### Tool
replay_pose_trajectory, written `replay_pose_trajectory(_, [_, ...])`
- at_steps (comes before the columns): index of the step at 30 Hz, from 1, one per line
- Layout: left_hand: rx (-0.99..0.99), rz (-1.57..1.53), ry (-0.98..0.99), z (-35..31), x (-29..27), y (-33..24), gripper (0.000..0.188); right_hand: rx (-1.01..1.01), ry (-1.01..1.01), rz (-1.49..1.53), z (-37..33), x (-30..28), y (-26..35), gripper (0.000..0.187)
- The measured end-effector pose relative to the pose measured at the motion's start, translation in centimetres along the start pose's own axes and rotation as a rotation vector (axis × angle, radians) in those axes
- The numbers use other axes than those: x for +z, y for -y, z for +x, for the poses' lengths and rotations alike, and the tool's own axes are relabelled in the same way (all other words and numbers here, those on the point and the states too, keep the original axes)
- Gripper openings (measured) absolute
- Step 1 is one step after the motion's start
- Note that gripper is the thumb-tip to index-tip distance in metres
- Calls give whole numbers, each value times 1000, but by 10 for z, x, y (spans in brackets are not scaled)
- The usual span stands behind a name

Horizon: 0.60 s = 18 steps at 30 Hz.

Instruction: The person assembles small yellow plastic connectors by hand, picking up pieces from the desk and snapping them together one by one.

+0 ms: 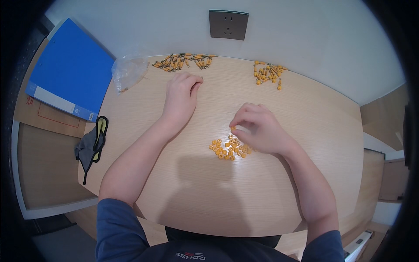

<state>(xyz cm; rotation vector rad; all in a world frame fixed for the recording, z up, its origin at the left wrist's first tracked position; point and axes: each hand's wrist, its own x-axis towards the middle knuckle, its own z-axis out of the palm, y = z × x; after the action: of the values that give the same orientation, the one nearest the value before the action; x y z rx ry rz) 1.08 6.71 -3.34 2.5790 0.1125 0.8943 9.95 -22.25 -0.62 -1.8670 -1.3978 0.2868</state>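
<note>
My left hand [181, 96] is closed in a pinch near the far side of the table. A small grey-tipped pin [201, 79] pokes out from its fingers, the rest of it hidden. Between thumb and forefinger of my right hand [262, 129] is a small yellow ring-shaped cap [233, 128]. Just below that hand lies a loose heap of similar yellow caps [224, 150], some partly covered by the hand. Beyond my left hand, along the wall, is a pile of yellow pins with dark ends [174, 63].
At the far right, pins with yellow caps on them [267, 74] lie by the wall. A clear plastic bag [128, 72] rests at the far left. Beside it stands a blue binder [72, 70]. A grey pouch with dark edging [92, 144] is at the left table edge.
</note>
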Motion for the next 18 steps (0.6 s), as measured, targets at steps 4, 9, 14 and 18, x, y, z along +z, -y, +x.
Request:
replay_pose_trajectory(4, [-19,15,62,0,-9,-12,25,375,-96,359,3,2,15,10])
replay_pose_trajectory(9, [-204,-504,194,-7,-6,-55,25,461,-212,439,4,2,12,11])
replay_pose_trajectory(14, [-347,-950,348,-17,0,-70,24,470,-307,607,4,6,8,11])
replay_pose_trajectory(18, [-267,-887,400,-14,-4,-70,16,389,-293,493,3,5,2,15])
